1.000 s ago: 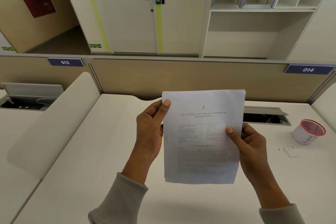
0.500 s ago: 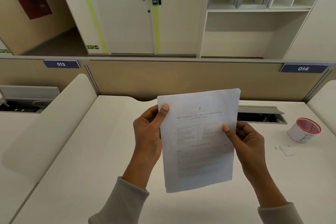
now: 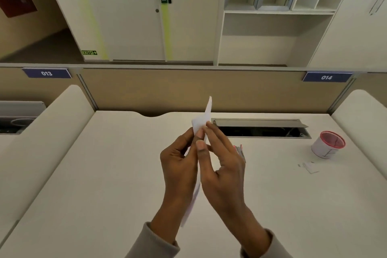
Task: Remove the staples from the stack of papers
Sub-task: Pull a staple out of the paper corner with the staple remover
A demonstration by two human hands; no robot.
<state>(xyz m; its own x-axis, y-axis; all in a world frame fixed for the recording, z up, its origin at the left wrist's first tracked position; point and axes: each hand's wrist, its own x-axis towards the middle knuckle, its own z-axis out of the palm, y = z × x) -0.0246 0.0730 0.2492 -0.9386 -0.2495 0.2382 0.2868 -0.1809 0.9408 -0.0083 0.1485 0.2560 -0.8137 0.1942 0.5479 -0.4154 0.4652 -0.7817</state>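
Note:
I hold the stack of papers (image 3: pixel 204 118) upright and edge-on to the camera above the white desk, so only its thin white edge and a bent top corner show. My left hand (image 3: pixel 180 165) grips it from the left, thumb pressed near the top corner. My right hand (image 3: pixel 224 163) pinches the same corner from the right, its fingertips meeting the left thumb. A small pink and grey object (image 3: pixel 239 151) pokes out behind my right hand; I cannot tell what it is. No staple is visible.
A white cup with a pink rim (image 3: pixel 327 144) stands at the right of the desk (image 3: pixel 104 174), with small paper scraps (image 3: pixel 310 166) in front of it. An open cable slot (image 3: pixel 259 130) lies behind my hands. Low dividers flank the desk.
The papers faced me flat with a hand on each side; now they are turned edge-on, and both hands have come together at the top corner.

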